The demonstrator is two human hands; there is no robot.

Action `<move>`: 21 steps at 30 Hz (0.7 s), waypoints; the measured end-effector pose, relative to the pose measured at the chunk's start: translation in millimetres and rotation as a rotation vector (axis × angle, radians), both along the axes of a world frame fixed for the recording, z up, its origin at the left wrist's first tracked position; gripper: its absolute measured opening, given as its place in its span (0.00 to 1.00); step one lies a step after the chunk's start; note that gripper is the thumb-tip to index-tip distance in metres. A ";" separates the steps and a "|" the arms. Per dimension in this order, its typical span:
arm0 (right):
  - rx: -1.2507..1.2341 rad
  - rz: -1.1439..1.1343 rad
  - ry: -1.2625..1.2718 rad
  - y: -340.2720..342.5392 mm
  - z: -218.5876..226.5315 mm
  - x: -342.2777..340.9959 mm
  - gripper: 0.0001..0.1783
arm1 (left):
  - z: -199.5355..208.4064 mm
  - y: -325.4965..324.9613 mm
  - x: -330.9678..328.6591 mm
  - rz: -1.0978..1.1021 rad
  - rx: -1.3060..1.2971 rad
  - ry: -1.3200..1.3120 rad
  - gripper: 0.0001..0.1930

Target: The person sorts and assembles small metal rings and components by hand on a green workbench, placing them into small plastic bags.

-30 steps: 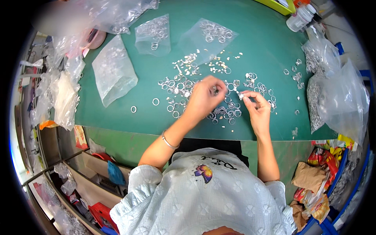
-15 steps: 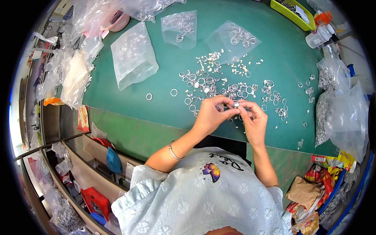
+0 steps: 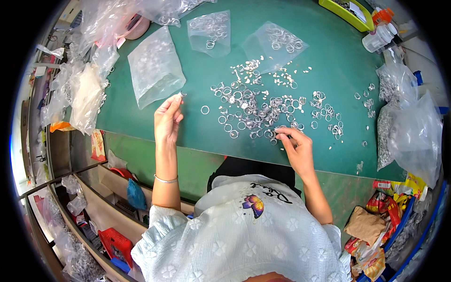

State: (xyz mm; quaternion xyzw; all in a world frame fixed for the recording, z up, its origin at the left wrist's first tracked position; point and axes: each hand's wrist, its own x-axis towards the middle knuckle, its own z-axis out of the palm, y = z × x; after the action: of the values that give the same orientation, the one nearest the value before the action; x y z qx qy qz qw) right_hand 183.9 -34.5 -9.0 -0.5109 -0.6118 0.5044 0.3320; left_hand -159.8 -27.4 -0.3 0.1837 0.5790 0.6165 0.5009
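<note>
Many rings (image 3: pixel 263 115) on green tabletop (image 3: pixel 333 70), shelving (image 3: pixel 105 211) near; left grip (image 3: pixel 167 117) pinching one (image 3: pixel 183 94), right grip (image 3: pixel 299 148) cannot tell

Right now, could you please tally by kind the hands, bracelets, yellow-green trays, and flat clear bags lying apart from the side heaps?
Hands: 2
Bracelet: 1
Yellow-green tray: 1
Flat clear bags: 3
Total: 7

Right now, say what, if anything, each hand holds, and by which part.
Left hand: a small silvery piece, apparently a ring, pinched by one edge. Right hand: at the ring pile's near edge; whether it grips one cannot be told.
</note>
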 end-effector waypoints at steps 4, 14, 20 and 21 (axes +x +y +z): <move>-0.060 -0.052 -0.051 -6.0 7.9 -1.6 0.08 | -13.1 5.2 -14.0 0.141 -0.049 0.280 0.10; 0.076 -0.121 -0.017 -9.7 -1.5 -5.2 0.09 | -35.3 61.0 -102.5 0.467 0.063 0.795 0.11; 0.115 -0.123 -0.084 -7.9 -2.2 -1.4 0.08 | -35.9 67.5 -84.8 0.313 -0.015 0.909 0.11; 0.134 -0.125 -0.114 -5.6 -1.2 -0.6 0.08 | -33.5 58.7 -70.2 0.268 -0.041 0.856 0.10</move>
State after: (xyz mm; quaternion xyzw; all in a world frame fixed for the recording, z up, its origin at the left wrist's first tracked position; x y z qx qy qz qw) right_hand 183.3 -40.1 -10.2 -0.5524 -0.6291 0.4110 0.3609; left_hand -230.0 31.3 -33.8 0.3356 0.7650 0.5328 0.1353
